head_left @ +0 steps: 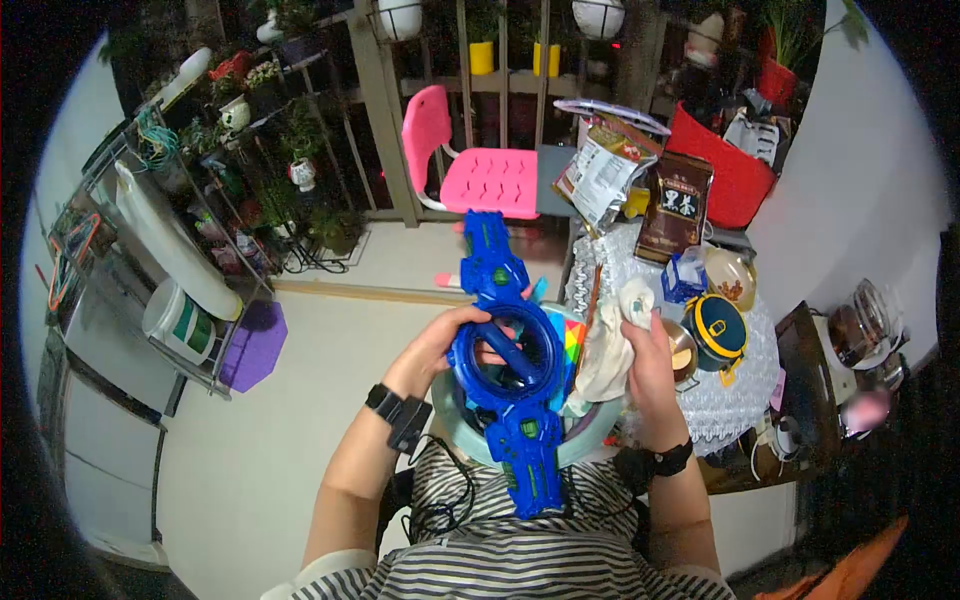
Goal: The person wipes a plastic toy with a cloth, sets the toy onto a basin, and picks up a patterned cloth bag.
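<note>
My left hand [455, 338] grips a long blue plastic toy [527, 433] by the round ring at its middle, with fingers showing through the ring. The toy has green details and stands lengthwise before me. In my right hand [652, 365] is a bunched white cloth [607, 350], held beside the toy. Below both hands a pale green basin [457, 432] rests at my lap. Something with bright coloured triangles [573, 340] shows inside it; the other contents are mostly hidden behind the toy.
To the right, a table with a silvery cover [720, 400] bears a dark lidded pot [719, 331], a brown snack bag [677, 205] and a blue box [683, 277]. A pink chair [488, 183] stands ahead. On the left are a metal rack [232, 345] and a white bucket [180, 318].
</note>
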Available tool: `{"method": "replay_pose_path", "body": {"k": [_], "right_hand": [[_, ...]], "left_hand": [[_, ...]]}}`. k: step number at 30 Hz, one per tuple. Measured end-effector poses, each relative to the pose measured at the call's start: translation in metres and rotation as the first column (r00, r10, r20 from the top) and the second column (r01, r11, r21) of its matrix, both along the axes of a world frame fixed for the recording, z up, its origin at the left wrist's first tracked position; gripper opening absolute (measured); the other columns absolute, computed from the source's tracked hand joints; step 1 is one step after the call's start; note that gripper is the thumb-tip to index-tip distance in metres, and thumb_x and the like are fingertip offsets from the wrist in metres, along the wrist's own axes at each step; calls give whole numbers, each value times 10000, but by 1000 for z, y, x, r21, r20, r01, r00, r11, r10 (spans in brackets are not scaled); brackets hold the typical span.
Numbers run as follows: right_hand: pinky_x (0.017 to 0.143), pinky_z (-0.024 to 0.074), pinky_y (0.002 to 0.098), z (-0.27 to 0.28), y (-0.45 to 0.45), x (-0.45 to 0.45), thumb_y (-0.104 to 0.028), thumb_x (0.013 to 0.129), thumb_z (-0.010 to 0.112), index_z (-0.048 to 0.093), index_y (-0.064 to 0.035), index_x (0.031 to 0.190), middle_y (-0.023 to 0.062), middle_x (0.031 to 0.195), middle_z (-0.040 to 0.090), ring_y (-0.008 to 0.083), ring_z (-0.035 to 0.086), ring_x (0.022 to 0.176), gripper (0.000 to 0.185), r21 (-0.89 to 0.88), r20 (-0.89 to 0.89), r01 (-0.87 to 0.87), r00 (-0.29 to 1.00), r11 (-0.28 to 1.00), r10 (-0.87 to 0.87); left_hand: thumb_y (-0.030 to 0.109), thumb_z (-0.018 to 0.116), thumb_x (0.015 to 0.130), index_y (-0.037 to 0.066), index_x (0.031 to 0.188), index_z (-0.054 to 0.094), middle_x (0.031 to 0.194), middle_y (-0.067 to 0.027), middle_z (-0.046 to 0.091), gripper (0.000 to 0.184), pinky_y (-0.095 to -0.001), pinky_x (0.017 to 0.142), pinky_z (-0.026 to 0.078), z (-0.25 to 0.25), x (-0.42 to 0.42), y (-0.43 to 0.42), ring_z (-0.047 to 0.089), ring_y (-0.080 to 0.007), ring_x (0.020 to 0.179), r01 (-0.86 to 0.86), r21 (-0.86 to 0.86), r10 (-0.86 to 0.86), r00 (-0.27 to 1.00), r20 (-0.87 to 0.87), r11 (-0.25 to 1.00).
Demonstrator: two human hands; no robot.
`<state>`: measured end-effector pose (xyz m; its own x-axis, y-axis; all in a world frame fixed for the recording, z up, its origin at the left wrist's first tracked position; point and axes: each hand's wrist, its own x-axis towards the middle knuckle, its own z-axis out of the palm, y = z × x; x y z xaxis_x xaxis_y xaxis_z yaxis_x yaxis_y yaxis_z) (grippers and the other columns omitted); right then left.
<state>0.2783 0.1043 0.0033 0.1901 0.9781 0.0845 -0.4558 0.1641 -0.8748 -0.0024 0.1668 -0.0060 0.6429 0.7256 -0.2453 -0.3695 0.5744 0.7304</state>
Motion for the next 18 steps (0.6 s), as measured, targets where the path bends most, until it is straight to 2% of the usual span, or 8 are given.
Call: {"method": "replay_pose_path", "body": {"k": [4,6,7,10,12,14,17,18], "right_hand": [[846,412,265,-18,6,9,-69,787,509,415,15,1212,80,1109,530,159,503,1003,443,-97,101,-165,979,982,175],[845,413,276,-35,3,8,-91,798,511,433,-4,1209,66,1107,534,161,503,1002,427,-145,457,-226,848,963,268],[848,411,293,-36,-6,4,-111,807,523,453,-14,1194,89,1097,538,188,512,997,406,-234,445,-244,834,941,327],[886,382,274,-47,-15,-5,-67,803,536,422,5,1214,58,1122,523,127,478,1018,432,-35,687,-170,711,985,147],[892,379,304,-39,-23,-8,-42,791,542,409,25,1209,109,1121,516,191,491,1033,443,37,766,-180,636,983,88],[861,393,342,-25,-31,-13,-43,778,527,423,33,1171,162,1056,506,289,497,1000,414,203,920,-158,369,966,-133],[829,399,386,-33,-34,-12,-50,742,523,444,41,1119,194,999,481,363,476,930,396,205,908,-69,384,976,-164],[829,399,386,-36,-34,-10,-50,742,523,444,41,1119,194,999,481,363,476,930,396,214,907,-67,383,974,-173]], "left_hand": [[153,498,838,-85,1146,433,956,-179,609,395,-333,693,555,-17,20,4,636,-261,812,19,-84,-40,965,-259,996],[111,565,816,-45,1124,467,887,-115,626,360,-290,649,555,-15,25,-1,642,-177,722,117,125,-65,930,-362,985],[96,592,809,-27,1113,486,860,-84,628,345,-273,633,541,-17,26,-3,635,-151,717,113,133,-47,906,-421,985],[126,619,798,-38,1119,494,887,-90,624,382,-280,651,517,-6,26,-12,621,-166,724,146,333,91,794,-601,932],[163,645,774,-32,1134,492,910,-111,616,437,-305,694,502,-5,24,-24,609,-193,768,137,511,244,756,-608,848],[199,672,750,-26,1149,490,932,-132,607,492,-330,738,486,-6,21,-35,598,-221,813,147,680,396,717,-573,718],[332,734,629,39,1212,471,1025,-207,540,704,-408,873,410,-10,15,-49,511,-355,966,426,745,729,242,-641,514],[332,734,629,39,1212,471,1025,-207,540,704,-408,873,410,-14,14,-55,511,-355,966,426,750,734,244,-634,506]]}}
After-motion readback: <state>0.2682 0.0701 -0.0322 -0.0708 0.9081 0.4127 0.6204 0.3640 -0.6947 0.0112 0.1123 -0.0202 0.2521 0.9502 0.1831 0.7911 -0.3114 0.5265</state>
